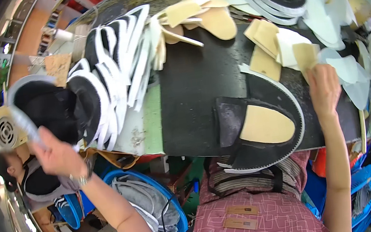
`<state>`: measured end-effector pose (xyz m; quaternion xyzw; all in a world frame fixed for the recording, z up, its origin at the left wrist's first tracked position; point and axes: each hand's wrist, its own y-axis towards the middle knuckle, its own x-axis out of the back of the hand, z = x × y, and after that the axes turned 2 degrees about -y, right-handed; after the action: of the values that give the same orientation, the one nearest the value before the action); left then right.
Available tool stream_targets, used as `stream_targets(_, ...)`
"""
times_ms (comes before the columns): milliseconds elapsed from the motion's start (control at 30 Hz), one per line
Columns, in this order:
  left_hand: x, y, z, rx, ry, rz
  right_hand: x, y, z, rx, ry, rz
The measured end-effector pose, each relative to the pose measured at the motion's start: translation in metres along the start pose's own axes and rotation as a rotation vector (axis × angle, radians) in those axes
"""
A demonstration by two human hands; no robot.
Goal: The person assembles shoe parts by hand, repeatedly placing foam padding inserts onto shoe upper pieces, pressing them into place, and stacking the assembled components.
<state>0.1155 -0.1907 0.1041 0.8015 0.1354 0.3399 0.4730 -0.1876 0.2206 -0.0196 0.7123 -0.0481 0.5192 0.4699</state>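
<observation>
From the head camera, a person is working at a bench with a black work surface (193,100). The left hand (60,155), slightly blurred, is reaching out to the far left, wearing a band (80,179) at the wrist. Its thumb and fingers are clamping on the pale rim of a curved black piece (46,104), which is hanging up off the bench beside a large overlapping stack of white-edged black pieces (110,69).

The right hand (324,89) is reaching over the right side of the bench. Its fingers are bunching together, pinching the lower end of a cream piece (306,54); white pieces (289,44) are lying just beside it.

Between the hands, at the bench's near edge, a rounded black upper (282,93) with a pale, stitched-looking border is lying flat, partly sticking out over the person's patterned maroon apron (255,210). A cream oval (266,124) is resting on it. More cream pieces (217,21) are lying in a heap toward the back. Below the bench on the left, a blue basket (177,212) is holding grey pieces (143,205). Another person (38,179) is sitting or standing at the far left; which one, I cannot tell.
</observation>
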Motion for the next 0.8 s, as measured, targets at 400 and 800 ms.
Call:
stream_targets(400, 0.038, -0.193, -0.215, -1.08, -0.819, 1.323, 0.005, 0.002, -0.025, -0.332, 0.402, 0.065)
stream_targets(800, -0.023, -0.121, -0.25, -0.083, -1.143, 1.737, 0.107, -0.023, 0.019, -0.569, 0.943, 0.564)
